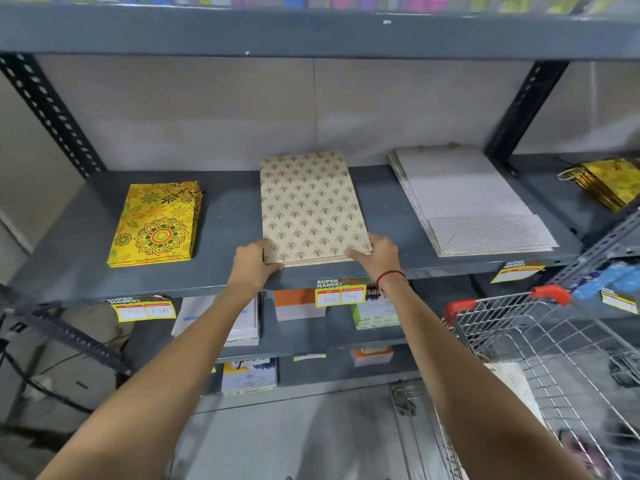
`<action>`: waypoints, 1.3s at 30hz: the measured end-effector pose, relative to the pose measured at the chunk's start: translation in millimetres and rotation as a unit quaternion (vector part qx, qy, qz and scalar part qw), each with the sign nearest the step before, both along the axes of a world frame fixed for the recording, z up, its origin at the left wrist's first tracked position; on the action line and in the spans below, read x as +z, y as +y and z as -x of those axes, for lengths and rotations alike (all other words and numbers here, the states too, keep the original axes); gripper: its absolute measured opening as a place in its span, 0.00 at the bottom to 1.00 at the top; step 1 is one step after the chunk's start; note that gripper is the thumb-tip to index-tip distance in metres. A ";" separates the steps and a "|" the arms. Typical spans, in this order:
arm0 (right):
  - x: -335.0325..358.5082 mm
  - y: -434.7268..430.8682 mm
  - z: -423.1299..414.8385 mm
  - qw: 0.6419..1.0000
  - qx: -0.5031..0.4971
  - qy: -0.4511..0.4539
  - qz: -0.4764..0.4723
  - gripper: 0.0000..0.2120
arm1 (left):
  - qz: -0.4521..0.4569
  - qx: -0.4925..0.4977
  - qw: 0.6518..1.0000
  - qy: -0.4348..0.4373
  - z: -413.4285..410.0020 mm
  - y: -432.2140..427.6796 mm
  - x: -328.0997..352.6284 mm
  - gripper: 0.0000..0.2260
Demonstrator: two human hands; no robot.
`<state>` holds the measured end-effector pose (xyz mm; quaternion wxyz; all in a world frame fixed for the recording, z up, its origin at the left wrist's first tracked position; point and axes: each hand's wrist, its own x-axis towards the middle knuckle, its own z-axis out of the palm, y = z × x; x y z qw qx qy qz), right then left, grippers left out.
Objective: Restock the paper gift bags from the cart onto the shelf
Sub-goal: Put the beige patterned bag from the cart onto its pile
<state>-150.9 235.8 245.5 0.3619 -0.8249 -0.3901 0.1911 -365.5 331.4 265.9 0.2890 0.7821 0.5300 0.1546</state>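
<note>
A flat stack of beige paper gift bags (310,206) with a gold leaf print lies in the middle of the grey shelf (228,216). My left hand (252,263) grips the stack's near left corner. My right hand (377,252) holds its near right corner, fingers on top. To the left lies a stack of yellow floral bags (157,223). To the right lies a stack of white dotted bags (474,202). The wire cart (540,344) with red handle ends stands at the lower right; a pale bag (512,379) shows inside it.
Gold foil bags (602,183) lie on the adjoining shelf at the far right. Yellow price tags (341,292) hang on the shelf's front edge. Lower shelves hold paper packs (249,375). Dark slotted uprights (52,116) frame the bay. Cables lie at the lower left.
</note>
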 end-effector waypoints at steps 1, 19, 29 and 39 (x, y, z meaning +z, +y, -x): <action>1.5 -2.4 -2.9 1.000 0.021 0.000 0.012 0.25 | 0.001 0.006 1.000 -0.001 -0.9 -1.1 1.0 0.21; 29.4 -11.0 -21.1 0.989 0.073 -0.053 0.120 0.17 | 0.027 -0.067 0.983 0.167 -7.7 7.7 26.0 0.34; 26.6 -131.0 -94.9 0.997 -0.067 -0.032 -0.013 0.20 | -0.036 -0.229 0.973 -0.016 -144.5 -97.2 31.3 0.25; -54.4 -319.0 -189.9 0.962 -0.250 0.021 0.112 0.12 | 0.109 -0.425 0.898 0.024 -309.9 -264.9 -57.5 0.21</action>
